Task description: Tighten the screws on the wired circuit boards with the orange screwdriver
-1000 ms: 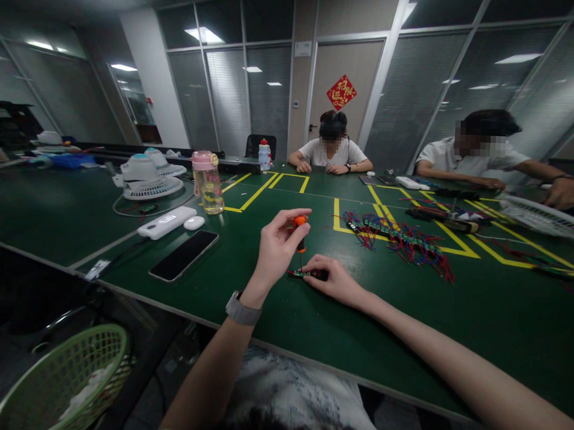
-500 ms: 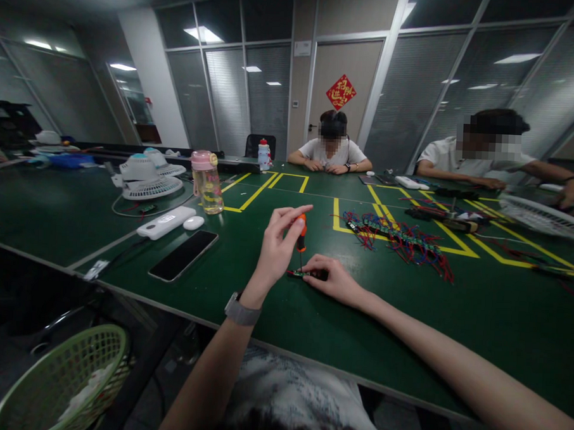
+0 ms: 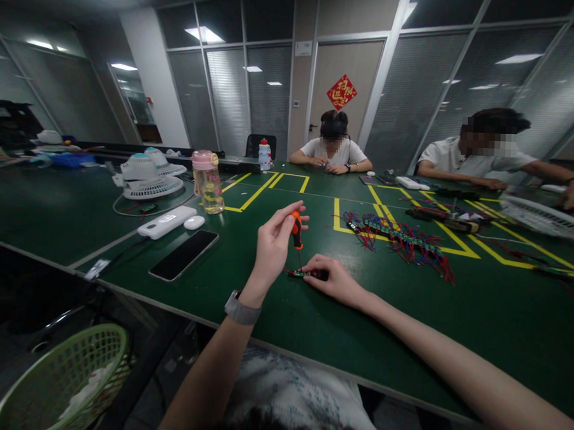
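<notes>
My left hand (image 3: 272, 249) pinches a small screwdriver (image 3: 296, 233) with an orange and black handle, held upright with its tip down on a small green circuit board (image 3: 302, 274). My right hand (image 3: 334, 279) lies on the green table (image 3: 246, 289), fingers closed on that board and pressing it flat. A grey watch sits on my left wrist. A pile of circuit boards with red and blue wires (image 3: 399, 239) lies beyond my hands inside a yellow-taped box.
A black phone (image 3: 184, 254), a white remote (image 3: 167, 222), a pink-capped bottle (image 3: 207, 182) and small fans (image 3: 146, 177) sit at left. A green basket (image 3: 61, 382) stands below the table edge. Two other people sit at the far side.
My left fingers have shifted round the screwdriver handle, turning it slightly. My right hand and the board have stayed put.
</notes>
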Demonstrator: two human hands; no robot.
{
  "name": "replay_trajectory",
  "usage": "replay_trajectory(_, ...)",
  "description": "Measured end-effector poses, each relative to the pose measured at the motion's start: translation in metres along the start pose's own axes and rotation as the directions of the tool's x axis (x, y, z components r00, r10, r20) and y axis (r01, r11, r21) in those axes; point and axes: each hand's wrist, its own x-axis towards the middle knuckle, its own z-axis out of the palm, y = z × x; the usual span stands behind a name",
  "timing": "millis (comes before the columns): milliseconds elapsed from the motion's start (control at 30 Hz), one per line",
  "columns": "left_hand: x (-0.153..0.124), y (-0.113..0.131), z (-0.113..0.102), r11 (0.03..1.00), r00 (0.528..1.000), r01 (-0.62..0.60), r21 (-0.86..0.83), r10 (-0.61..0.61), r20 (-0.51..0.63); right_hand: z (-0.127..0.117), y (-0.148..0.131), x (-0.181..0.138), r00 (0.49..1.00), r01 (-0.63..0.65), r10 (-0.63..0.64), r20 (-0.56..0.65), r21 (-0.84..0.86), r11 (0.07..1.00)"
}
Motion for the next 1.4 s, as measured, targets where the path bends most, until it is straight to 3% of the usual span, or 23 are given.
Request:
replay_trajectory(200,-0.0009,0.0009,0.0002,0.962,0.990,-0.099,0.253,0.122,-0.077,0.0003,0.0008,0.0002,1.000,0.016,-0.016,-0.005,-0.007,1.000)
replay_trajectory(367,-0.0006,0.0000,0.0009,1.000,1.000,0.002,-0.019,-0.001,0.026,0.0006,0.0018,0.0003,1.000,0.018,-0.018,-0.008,-0.007,1.000)
replay_trajectory(567,-0.0008,0.0019,-0.0010,0.971,0.988,-0.088,0.221,0.114,-0.109,0.0006,0.0023,0.0004,1.000,0.021,-0.022,-0.007,-0.004,1.000)
replay_trajectory(733,-0.0009,0.0026,0.0012,1.000,1.000,0.001,-0.024,0.000,0.031,0.0001,0.0004,0.0004,1.000,0.010,-0.010,-0.011,-0.006,1.000)
replay_trajectory(933,-0.0008,0.0040,0.0003,0.973,0.993,-0.086,0.213,0.101,-0.058,0.0004,0.0009,0.0002,1.000,0.015,-0.015,-0.013,0.005,1.000)
replay_trajectory(1100,-0.0008,0.0016,-0.0007,0.997,0.996,0.009,-0.072,-0.003,0.091,-0.0001,0.0002,0.0003,1.000,0.010,-0.010,-0.009,-0.017,1.000)
replay_trajectory(1300,-0.0008,0.0026,0.0001,0.983,0.996,-0.087,0.161,0.089,-0.008,0.0005,0.0017,0.0003,1.000,0.020,-0.020,-0.014,-0.005,1.000)
replay_trajectory(1400,-0.0010,0.0031,0.0010,0.997,0.999,-0.045,0.064,0.043,0.032,0.0006,0.0024,0.0001,1.000,0.022,-0.022,-0.017,-0.004,1.000)
